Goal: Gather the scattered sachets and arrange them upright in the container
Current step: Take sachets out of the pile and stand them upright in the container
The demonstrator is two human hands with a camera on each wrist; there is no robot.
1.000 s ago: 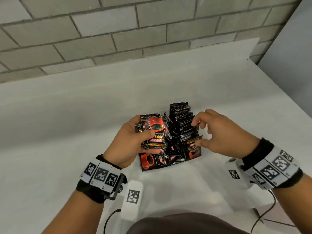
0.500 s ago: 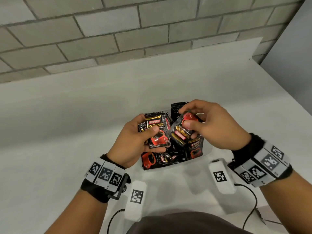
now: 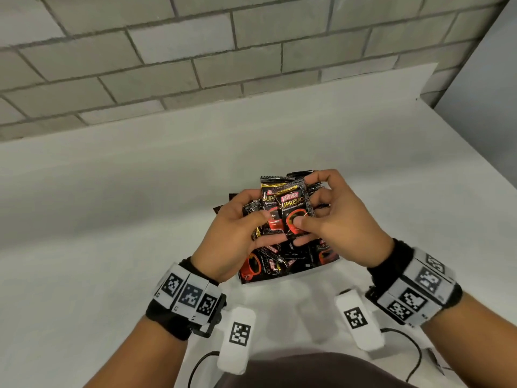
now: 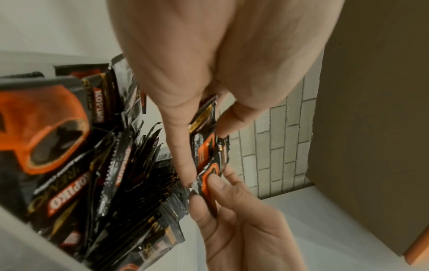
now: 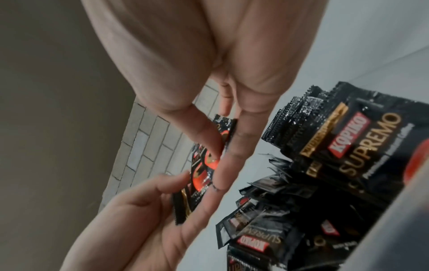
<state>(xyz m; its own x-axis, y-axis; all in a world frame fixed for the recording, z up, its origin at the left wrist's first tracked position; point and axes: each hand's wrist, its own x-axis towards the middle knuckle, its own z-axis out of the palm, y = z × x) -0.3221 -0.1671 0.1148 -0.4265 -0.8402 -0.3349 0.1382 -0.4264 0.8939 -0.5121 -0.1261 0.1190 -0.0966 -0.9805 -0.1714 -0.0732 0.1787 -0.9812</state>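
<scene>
At the middle of the frame, a small stack of sachets [image 3: 270,211] is held in the left hand [image 3: 232,236]. The front sachet [image 3: 295,214] is pinched in the right hand's [image 3: 344,222] grip, above the container [image 3: 288,261].

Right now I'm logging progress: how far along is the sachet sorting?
Partly done. A row of sachets stands upright in the container. Left hand holds a small stack; right hand adds a front sachet. Loose sachets below remain jumbled.
</scene>
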